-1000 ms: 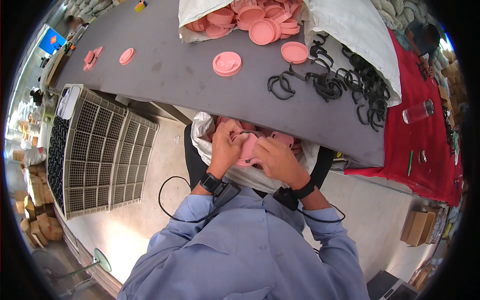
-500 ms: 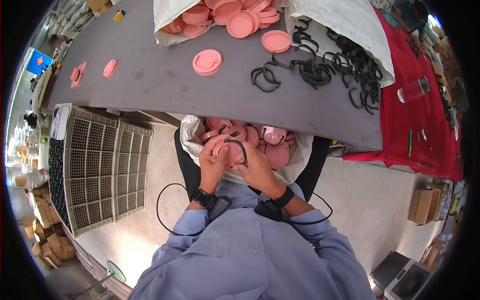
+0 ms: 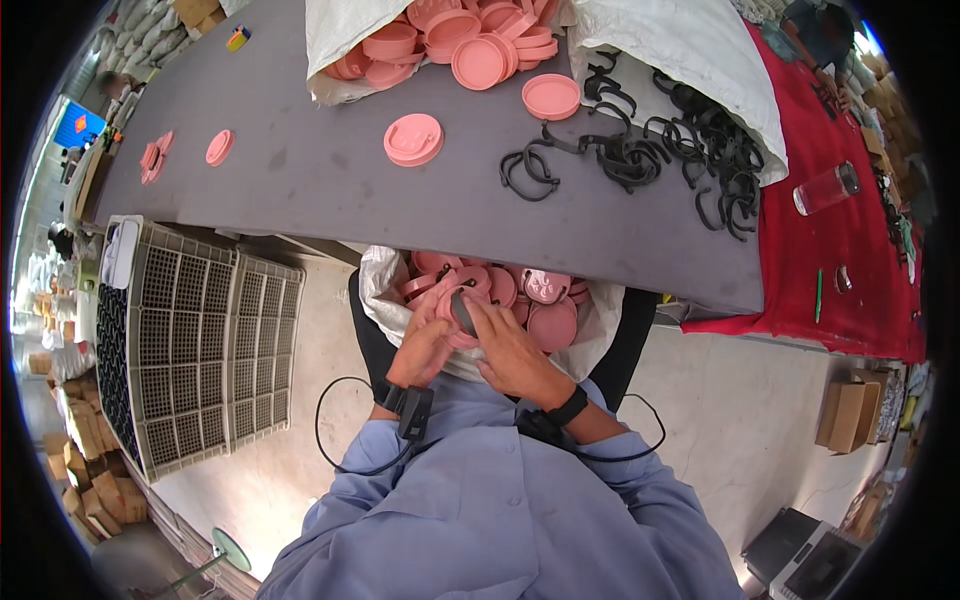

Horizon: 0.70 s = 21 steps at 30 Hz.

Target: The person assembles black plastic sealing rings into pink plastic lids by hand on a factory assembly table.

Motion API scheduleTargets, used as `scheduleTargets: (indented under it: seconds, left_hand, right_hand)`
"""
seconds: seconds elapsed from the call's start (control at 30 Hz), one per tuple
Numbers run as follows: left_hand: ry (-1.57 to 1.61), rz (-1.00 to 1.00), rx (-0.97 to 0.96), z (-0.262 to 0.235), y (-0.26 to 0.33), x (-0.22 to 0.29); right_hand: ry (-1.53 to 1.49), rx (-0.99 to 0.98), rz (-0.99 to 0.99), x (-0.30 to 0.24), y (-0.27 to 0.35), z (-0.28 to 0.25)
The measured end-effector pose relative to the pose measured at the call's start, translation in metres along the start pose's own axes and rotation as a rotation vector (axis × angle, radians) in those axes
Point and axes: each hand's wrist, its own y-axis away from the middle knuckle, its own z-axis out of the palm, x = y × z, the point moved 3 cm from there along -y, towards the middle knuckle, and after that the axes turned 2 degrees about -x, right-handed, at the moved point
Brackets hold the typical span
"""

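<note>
Head view: left hand (image 3: 424,345) grips a round pink plastic lid (image 3: 462,341) at its left side; right hand (image 3: 515,350) has bent fingers against a black curved plastic strap (image 3: 462,313) lying across the lid, can't tell if pinching it. Lid sits between both hands, over an open white woven sack (image 3: 378,282) of pink lids (image 3: 551,325), just below the grey tabletop (image 3: 300,190) edge.

Workshop: grey worktable (image 3: 300,195), white sacks (image 3: 690,45), pink lids (image 3: 479,63), black straps (image 3: 628,162), crates (image 3: 232,335), cartons (image 3: 848,418).
</note>
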Motion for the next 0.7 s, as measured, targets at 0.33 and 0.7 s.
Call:
scheduleTargets:
  seconds: [0.33,0.7]
  left_hand:
    - [-0.796,-0.239,0.089,0.018,-0.014,0.050]
    - [-1.706,0.441,0.781,-0.020,-0.182,0.200]
  right_hand:
    - [0.267,-0.069,-0.118,0.030,-0.025,-0.038]
    - [0.089,-0.101,0.224,0.061,-0.002,-0.040]
